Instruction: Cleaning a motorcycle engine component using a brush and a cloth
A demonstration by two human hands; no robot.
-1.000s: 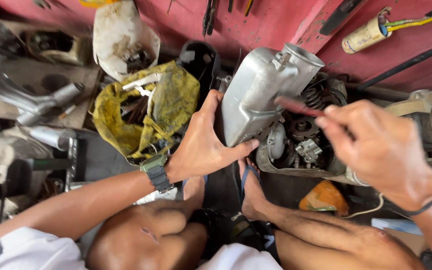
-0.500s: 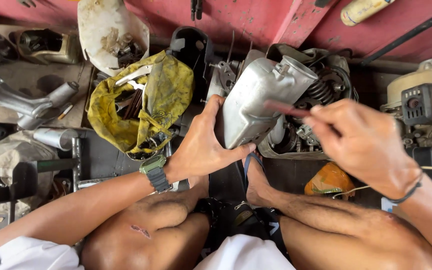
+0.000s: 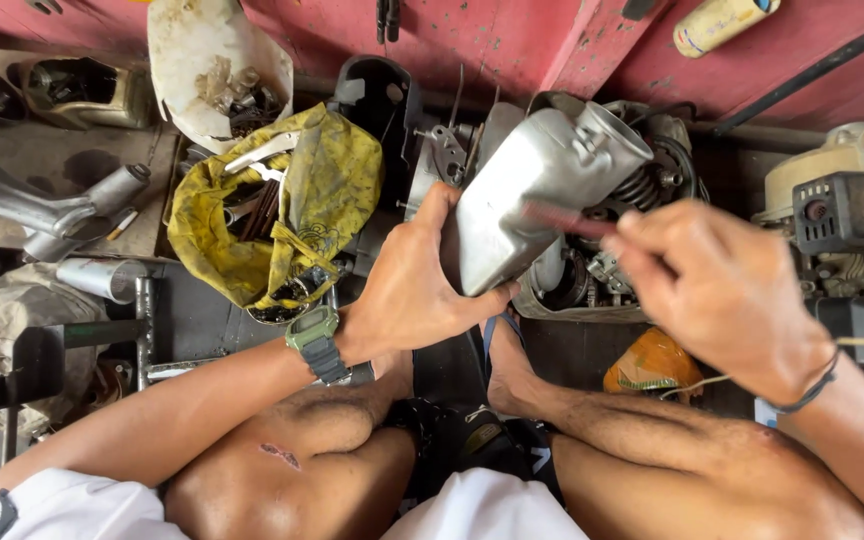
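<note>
Nearest you, your bare knees frame the bottom of the view, with your sandalled foot [image 3: 505, 365] on the dark floor between them. Your left hand [image 3: 407, 290], with a green digital wristwatch [image 3: 318, 340] on that wrist, is clamped on the near lower end of the dull silver sheet-metal muffler box [image 3: 532, 195], thumb on its face and fingers wrapped behind. Your right hand [image 3: 717, 290] is closed around a thin reddish rod-like tool [image 3: 564, 219], its blurred tip lying against the box's face. The box is held tilted, above the grey small engine [image 3: 612, 270] on the floor. An orange crumpled bag [image 3: 652, 365] lies just beside your right shin. Farther left, a yellow stained cloth bag [image 3: 297, 205] holds tools. Beyond it, a white cut plastic jug [image 3: 214, 65] filled with small metal parts leans against the red wall [image 3: 512, 35].
</note>
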